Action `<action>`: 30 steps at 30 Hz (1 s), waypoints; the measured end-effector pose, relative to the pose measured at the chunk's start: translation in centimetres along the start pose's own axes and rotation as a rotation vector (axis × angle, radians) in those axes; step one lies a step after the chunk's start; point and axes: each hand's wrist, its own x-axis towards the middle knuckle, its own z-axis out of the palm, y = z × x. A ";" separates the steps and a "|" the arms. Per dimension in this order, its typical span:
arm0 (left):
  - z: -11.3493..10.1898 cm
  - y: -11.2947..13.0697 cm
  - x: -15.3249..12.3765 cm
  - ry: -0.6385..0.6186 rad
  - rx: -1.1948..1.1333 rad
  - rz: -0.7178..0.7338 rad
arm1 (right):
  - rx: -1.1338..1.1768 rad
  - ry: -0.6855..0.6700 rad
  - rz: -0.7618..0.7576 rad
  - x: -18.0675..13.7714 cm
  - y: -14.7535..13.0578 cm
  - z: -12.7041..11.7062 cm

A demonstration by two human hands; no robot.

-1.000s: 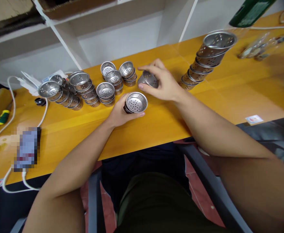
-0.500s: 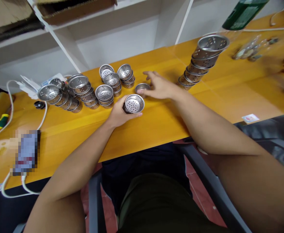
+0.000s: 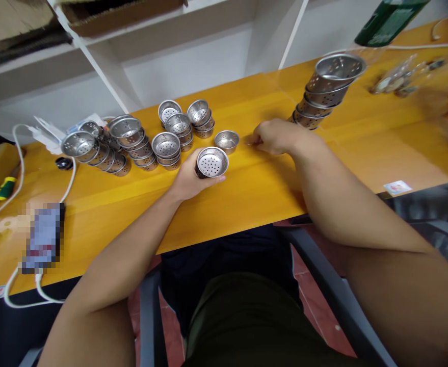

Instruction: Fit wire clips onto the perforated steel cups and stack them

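**Perforated metal cup [image 3: 212, 162] being gripped at mid-frame**

The round, shiny wall of the cup is being gripped by the left hand [image 3: 187, 178] at the centre of the frame. The open mouth is being pointed up toward the camera, with the dotted base showing inside; the long axis is being kept steeply upright, tipped slightly viewer-ward. Whether the base is being supported by the table [image 3: 239, 199] cannot be told. Right of centre, the right hand [image 3: 273, 136] is being held low with fingers curled; whether anything is being pinched is hidden. Between the hands, a single smooth-rimmed cup [image 3: 227, 141] is being left upright on the glossy yellow-orange wood. Short cup stacks [image 3: 166, 146] are being spread left of centre, and a tall stack [image 3: 328, 84] is being seen leaning at upper right.
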 end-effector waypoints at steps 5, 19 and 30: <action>0.1 0.1 -0.1 0.004 -0.023 0.010 | -0.106 -0.096 -0.030 -1.2 -3.4 -2.0; 0.3 -1.8 -0.4 0.174 -0.019 0.128 | 0.196 0.124 -0.031 -0.5 -1.9 -1.7; 0.5 -4.3 0.0 0.200 -0.049 0.233 | 1.040 0.417 -0.518 -1.1 -6.5 -1.3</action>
